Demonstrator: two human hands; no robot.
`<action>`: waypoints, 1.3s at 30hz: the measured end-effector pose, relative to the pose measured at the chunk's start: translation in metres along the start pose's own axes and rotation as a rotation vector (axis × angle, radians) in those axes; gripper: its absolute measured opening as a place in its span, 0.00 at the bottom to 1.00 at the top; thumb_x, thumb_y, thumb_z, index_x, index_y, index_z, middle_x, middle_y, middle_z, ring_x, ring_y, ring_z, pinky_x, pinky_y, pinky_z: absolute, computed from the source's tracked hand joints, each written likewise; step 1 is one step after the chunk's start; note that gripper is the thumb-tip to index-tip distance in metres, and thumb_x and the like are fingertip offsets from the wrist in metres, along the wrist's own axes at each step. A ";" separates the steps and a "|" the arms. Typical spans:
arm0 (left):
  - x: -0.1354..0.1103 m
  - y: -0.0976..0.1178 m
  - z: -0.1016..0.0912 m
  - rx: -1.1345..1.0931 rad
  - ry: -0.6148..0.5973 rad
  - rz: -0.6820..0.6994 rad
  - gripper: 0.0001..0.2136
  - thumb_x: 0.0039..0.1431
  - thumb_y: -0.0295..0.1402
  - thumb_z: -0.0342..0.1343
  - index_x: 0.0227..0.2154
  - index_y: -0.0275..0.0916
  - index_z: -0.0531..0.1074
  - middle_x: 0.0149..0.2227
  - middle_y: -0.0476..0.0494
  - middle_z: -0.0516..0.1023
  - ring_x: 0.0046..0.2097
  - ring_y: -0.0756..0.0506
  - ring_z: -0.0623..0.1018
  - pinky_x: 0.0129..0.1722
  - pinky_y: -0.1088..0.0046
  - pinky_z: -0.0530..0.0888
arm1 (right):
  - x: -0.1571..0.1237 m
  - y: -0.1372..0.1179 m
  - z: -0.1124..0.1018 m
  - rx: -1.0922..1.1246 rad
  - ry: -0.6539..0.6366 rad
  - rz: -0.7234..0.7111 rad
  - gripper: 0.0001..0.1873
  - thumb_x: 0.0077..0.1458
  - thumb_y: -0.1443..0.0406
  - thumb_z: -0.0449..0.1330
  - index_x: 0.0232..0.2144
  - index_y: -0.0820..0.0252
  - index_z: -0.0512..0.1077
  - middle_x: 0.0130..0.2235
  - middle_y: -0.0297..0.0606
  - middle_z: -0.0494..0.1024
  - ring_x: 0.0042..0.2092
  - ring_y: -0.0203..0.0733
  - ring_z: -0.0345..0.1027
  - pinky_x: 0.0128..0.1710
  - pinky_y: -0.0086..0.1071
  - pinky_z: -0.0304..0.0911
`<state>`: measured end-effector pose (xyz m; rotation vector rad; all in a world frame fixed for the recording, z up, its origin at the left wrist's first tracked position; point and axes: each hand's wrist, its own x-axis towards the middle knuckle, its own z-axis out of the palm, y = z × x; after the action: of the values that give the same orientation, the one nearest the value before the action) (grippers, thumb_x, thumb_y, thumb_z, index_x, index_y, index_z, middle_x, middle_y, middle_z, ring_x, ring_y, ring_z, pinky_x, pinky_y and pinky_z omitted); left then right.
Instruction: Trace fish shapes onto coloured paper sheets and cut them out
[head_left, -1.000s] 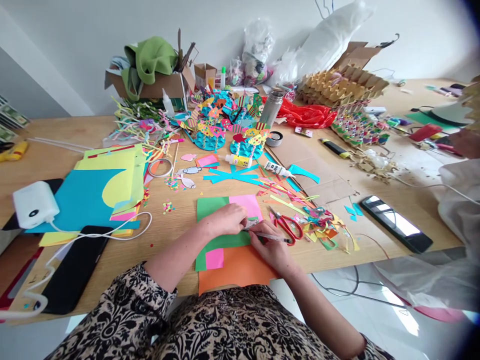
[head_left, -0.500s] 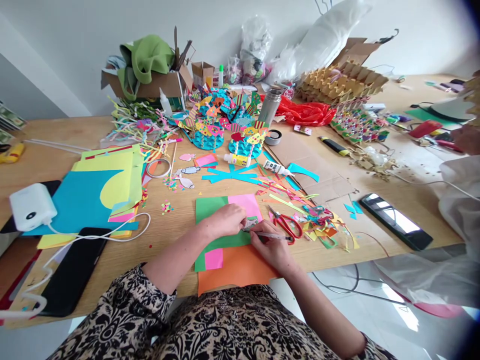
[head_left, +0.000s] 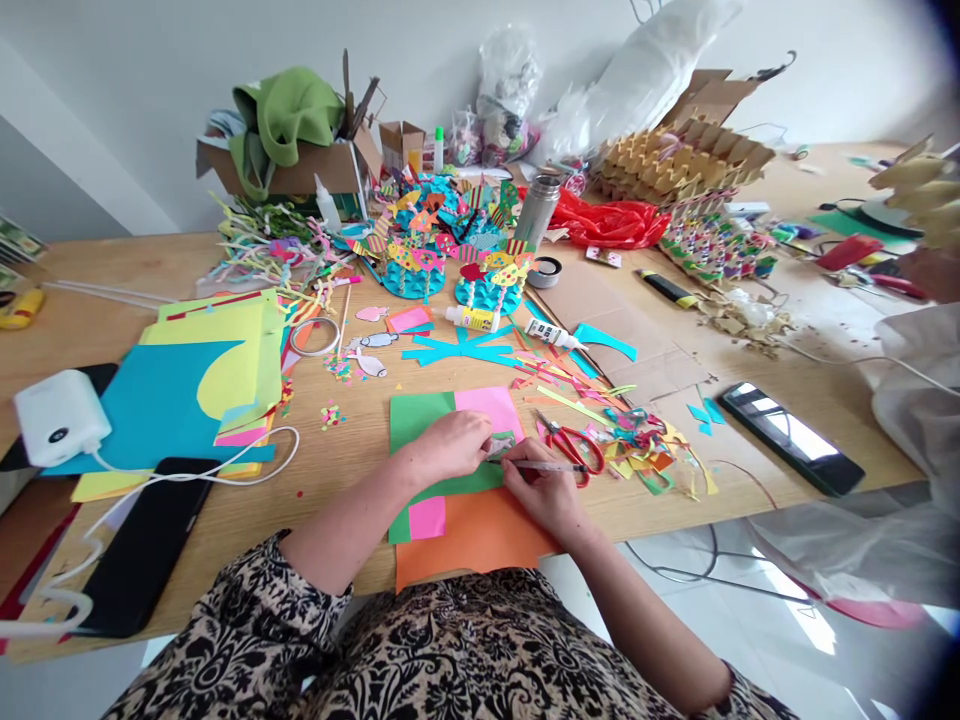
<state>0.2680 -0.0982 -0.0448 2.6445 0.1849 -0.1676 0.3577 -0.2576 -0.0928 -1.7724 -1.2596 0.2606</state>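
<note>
My right hand (head_left: 546, 488) grips a slim pen (head_left: 544, 465), its tip at a small grey paper cut-out (head_left: 502, 444). With fingers curled, my left hand (head_left: 459, 440) presses down at the left edge of this cut-out; its fingertips are partly hidden. Beneath both hands lies green paper (head_left: 411, 430), with a light pink sheet (head_left: 487, 400) at its top, a bright pink piece (head_left: 427, 517) at lower left and an orange sheet (head_left: 469, 535) nearest my body. Red-handled scissors (head_left: 574, 447) rest just beyond my right hand, beside colourful paper scraps (head_left: 652, 445).
Glue bottles (head_left: 551, 333) and blue strips (head_left: 457, 346) lie ahead. Fish-decorated crafts (head_left: 491, 285) stand behind them, near a steel flask (head_left: 538, 210). Phones (head_left: 791, 440) flank the work, with a white power bank (head_left: 61, 415) at left. A co-worker's sleeve (head_left: 900, 370) shows at right.
The pen in my right hand has shifted slightly and lies a little flatter. My left hand stays in place. At the right edge, a tan egg-carton piece has come further into view.
</note>
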 end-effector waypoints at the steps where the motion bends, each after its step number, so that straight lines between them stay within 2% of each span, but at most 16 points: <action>1: 0.000 0.000 0.001 -0.001 0.001 -0.001 0.06 0.54 0.23 0.52 0.30 0.35 0.73 0.35 0.41 0.77 0.40 0.43 0.76 0.40 0.71 0.71 | 0.000 -0.001 0.000 -0.001 0.005 -0.001 0.06 0.55 0.68 0.56 0.27 0.57 0.67 0.26 0.33 0.70 0.29 0.37 0.65 0.28 0.31 0.60; 20: -0.004 0.007 0.006 0.018 0.046 -0.045 0.07 0.54 0.22 0.51 0.28 0.35 0.73 0.35 0.40 0.76 0.40 0.43 0.76 0.42 0.69 0.72 | 0.002 -0.002 0.000 0.009 0.049 0.052 0.06 0.52 0.69 0.55 0.24 0.57 0.67 0.23 0.32 0.70 0.25 0.36 0.62 0.23 0.29 0.58; 39: -0.007 0.008 0.008 0.020 0.061 -0.045 0.07 0.54 0.21 0.50 0.28 0.35 0.72 0.35 0.40 0.75 0.40 0.43 0.76 0.41 0.69 0.71 | 0.002 -0.002 -0.001 0.008 0.053 0.070 0.06 0.52 0.68 0.55 0.24 0.57 0.67 0.23 0.33 0.69 0.25 0.37 0.63 0.24 0.30 0.59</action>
<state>0.2621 -0.1090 -0.0471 2.6685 0.2640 -0.1040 0.3577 -0.2565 -0.0898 -1.8071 -1.1597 0.2565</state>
